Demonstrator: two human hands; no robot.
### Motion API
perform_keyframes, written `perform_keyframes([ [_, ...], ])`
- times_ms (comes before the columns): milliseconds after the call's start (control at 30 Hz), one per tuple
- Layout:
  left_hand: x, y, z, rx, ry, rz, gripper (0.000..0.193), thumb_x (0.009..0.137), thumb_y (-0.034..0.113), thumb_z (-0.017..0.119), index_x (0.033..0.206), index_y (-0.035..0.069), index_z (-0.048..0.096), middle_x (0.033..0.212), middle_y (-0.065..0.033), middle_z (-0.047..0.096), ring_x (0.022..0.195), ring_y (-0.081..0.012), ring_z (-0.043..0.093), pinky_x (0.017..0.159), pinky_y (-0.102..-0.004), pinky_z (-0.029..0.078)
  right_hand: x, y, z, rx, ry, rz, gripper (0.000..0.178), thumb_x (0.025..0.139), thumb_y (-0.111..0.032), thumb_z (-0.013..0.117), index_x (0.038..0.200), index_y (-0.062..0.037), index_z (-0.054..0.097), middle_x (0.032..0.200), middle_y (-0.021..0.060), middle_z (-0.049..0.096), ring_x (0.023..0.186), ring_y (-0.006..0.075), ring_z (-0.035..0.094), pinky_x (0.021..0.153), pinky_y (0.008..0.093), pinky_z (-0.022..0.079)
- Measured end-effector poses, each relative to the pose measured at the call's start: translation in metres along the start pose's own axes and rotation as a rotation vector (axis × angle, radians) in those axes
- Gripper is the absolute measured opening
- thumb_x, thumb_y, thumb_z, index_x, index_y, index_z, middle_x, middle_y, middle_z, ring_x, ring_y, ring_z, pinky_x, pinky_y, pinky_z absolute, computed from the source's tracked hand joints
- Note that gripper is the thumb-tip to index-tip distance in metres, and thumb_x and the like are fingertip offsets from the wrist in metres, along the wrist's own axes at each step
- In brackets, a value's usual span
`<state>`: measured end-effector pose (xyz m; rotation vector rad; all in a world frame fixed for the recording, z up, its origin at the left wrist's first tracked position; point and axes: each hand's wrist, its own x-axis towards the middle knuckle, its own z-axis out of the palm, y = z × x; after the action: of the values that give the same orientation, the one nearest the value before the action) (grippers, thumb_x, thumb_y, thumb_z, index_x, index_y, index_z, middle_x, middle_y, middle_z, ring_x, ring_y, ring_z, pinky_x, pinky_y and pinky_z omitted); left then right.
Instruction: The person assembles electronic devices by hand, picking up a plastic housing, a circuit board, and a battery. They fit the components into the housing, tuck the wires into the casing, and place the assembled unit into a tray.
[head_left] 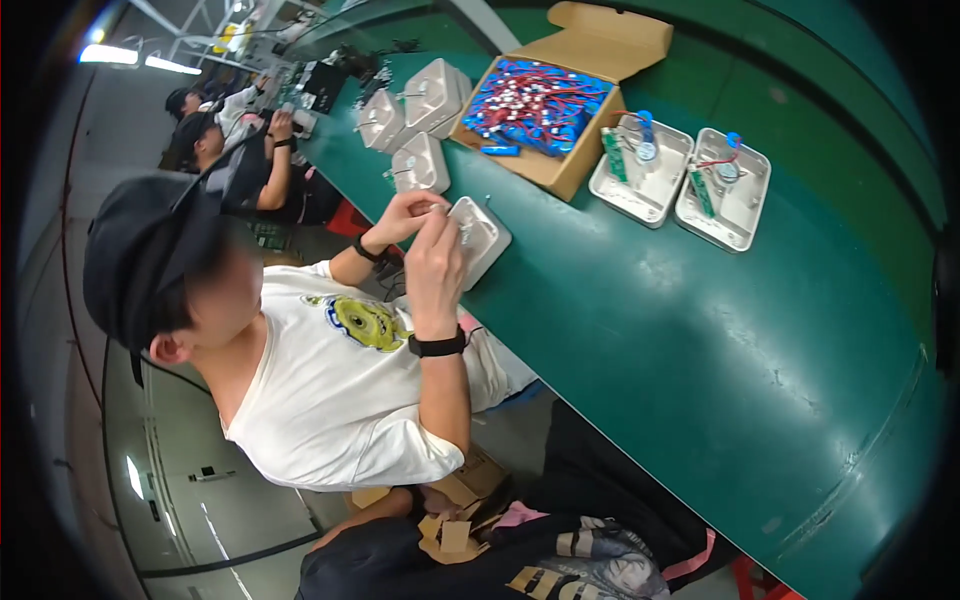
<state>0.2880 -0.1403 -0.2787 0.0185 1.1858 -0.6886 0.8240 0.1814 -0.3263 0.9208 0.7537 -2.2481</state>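
Observation:
Low in the view, my left hand [437, 501] is down beside an open cardboard box [476, 478], below the level of the table. Brown cardboard flaps [452, 538] lie right against it, and its fingers are mostly hidden, so I cannot make out a hold. My right hand is out of sight. A co-worker in a white T-shirt [340, 400] sits to my left, both hands [435, 250] over a light grey plastic housing [484, 245] on the table. What is between that person's fingers is too small to name.
The green table [640, 330] runs along my front. On it stand a carton [560, 180] of blue battery packs with red wires, two grey housings [640, 205] with green circuit boards, and several more housings [420, 165]. Other workers [215, 150] sit farther left.

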Motion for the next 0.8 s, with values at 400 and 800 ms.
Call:
perform_keyframes([
  [400,-0.132,0.093,0.048,0.331,0.256,0.872,0.053,0.102,0.042,0.053,0.07,0.007,0.077,0.067,-0.011,0.071,0.068,-0.0257,0.069,0.066,-0.0403,0.051,-0.066,0.205,-0.063,0.13,-0.084,0.042,0.051,0.102,-0.019,0.068,0.15,-0.0087,0.054,0.136,0.001,0.062,0.116,0.0116,0.059,0.086,0.0272,0.05],
  [800,-0.128,0.196,0.015,0.474,0.776,1.572,0.047,0.105,0.032,0.064,0.071,0.0,0.064,0.068,-0.015,0.061,0.064,-0.0361,0.061,0.06,-0.045,0.047,-0.148,-0.093,-0.03,-0.329,-0.29,-0.911,0.042,0.098,-0.034,0.069,0.115,0.0044,0.069,0.108,0.0199,0.072,0.098,0.0338,0.067,0.087,0.0475,0.051],
])
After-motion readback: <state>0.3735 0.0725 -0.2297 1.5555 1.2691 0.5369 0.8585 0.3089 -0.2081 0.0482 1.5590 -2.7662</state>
